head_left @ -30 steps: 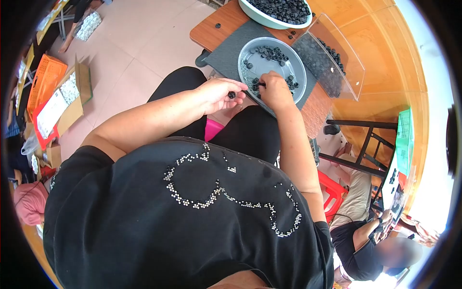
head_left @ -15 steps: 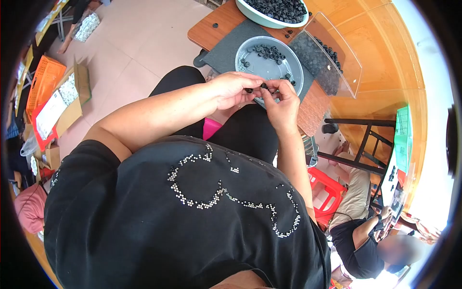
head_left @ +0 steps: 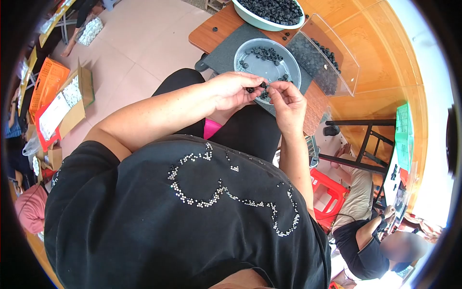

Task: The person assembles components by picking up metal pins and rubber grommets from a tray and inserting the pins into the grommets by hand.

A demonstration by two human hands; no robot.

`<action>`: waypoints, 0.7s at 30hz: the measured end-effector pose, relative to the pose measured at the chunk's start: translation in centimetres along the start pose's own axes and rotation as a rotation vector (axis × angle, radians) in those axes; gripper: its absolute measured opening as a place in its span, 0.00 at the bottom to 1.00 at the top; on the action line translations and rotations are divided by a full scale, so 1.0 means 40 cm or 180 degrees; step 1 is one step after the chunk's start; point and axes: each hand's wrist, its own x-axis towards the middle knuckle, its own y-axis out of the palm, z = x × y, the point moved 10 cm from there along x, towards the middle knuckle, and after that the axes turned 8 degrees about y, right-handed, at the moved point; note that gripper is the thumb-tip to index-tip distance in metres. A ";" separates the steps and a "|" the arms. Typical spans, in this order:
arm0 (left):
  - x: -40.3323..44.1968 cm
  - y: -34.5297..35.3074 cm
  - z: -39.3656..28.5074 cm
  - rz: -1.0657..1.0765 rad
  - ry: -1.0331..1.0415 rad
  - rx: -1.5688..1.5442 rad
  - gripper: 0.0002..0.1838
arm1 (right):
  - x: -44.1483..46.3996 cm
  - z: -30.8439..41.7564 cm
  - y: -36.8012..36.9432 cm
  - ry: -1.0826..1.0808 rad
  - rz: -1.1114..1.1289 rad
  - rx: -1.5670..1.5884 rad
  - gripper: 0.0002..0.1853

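Note:
My left hand (head_left: 236,90) is closed with a small black round part (head_left: 263,85) between thumb and fingertips. A second black part (head_left: 250,90) shows against its fingers. Just to the right, my right hand (head_left: 289,102) pinches with thumb and forefinger close to the black part; what is in the pinch is too small to make out. Both hands are over the near rim of a clear round tub (head_left: 237,60), which holds several black parts (head_left: 265,54) and small pale pieces. The tub stands on a dark grey mat (head_left: 222,55).
A pale green basin (head_left: 269,22) full of black parts stands behind the tub. A clear upright panel (head_left: 332,53) is at the right of the wooden table (head_left: 204,32). Another person (head_left: 361,245) sits at lower right near a red stool (head_left: 327,197). Cartons (head_left: 85,91) and an orange crate (head_left: 48,84) are at left.
My right hand has drawn slightly to the right, away from the black part that both hands were touching. My left hand has barely moved and keeps its hold.

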 end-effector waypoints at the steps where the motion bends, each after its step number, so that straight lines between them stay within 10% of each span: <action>1: -0.001 0.003 0.001 0.0007 0.0006 -0.0013 0.11 | -0.001 -0.002 0.003 0.0033 0.0032 0.0037 0.05; 21: -0.029 0.032 -0.007 0.0068 0.0117 0.0422 0.11 | -0.005 -0.037 0.016 0.0468 0.0216 0.0866 0.03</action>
